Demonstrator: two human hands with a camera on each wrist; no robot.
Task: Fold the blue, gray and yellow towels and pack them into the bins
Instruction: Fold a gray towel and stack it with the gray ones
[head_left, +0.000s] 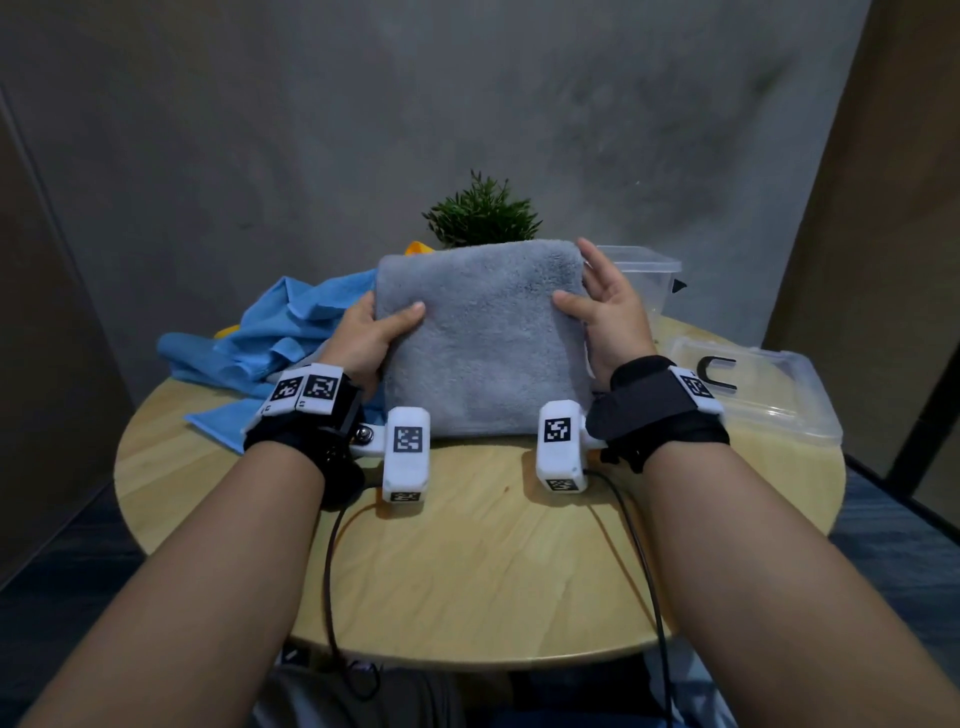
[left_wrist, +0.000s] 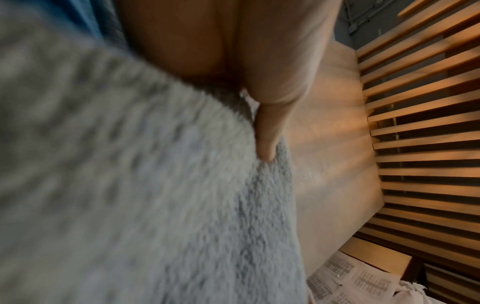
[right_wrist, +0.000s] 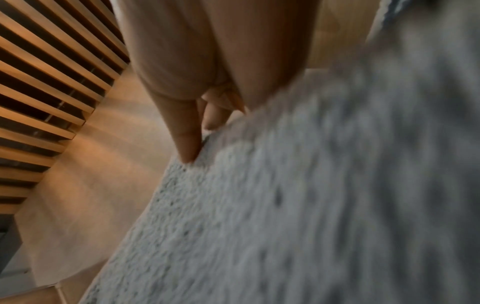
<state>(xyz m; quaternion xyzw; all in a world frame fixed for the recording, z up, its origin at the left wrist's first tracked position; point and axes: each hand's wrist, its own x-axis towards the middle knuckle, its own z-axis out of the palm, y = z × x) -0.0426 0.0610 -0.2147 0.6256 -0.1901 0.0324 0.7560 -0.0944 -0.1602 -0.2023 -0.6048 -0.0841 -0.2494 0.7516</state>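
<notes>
A gray towel (head_left: 483, 338), folded into a thick square, is held tilted up over the round wooden table (head_left: 467, 561). My left hand (head_left: 379, 319) grips its left edge, thumb on the front face. On the right edge my right hand (head_left: 597, 296) pinches it, thumb in front and fingers behind. The left wrist view shows the gray towel (left_wrist: 155, 185) with a finger (left_wrist: 267, 139) along its edge. In the right wrist view a finger (right_wrist: 187, 144) lies along the gray towel (right_wrist: 285, 205). A crumpled blue towel (head_left: 291, 332) lies at the left. Bits of the yellow towel (head_left: 418, 248) peek out behind.
A clear plastic bin (head_left: 644, 270) stands at the back right behind my right hand. A second clear bin (head_left: 769, 395) sits at the table's right edge with a black C-shaped piece (head_left: 719, 374) on it. A small green plant (head_left: 480, 213) stands behind the towel.
</notes>
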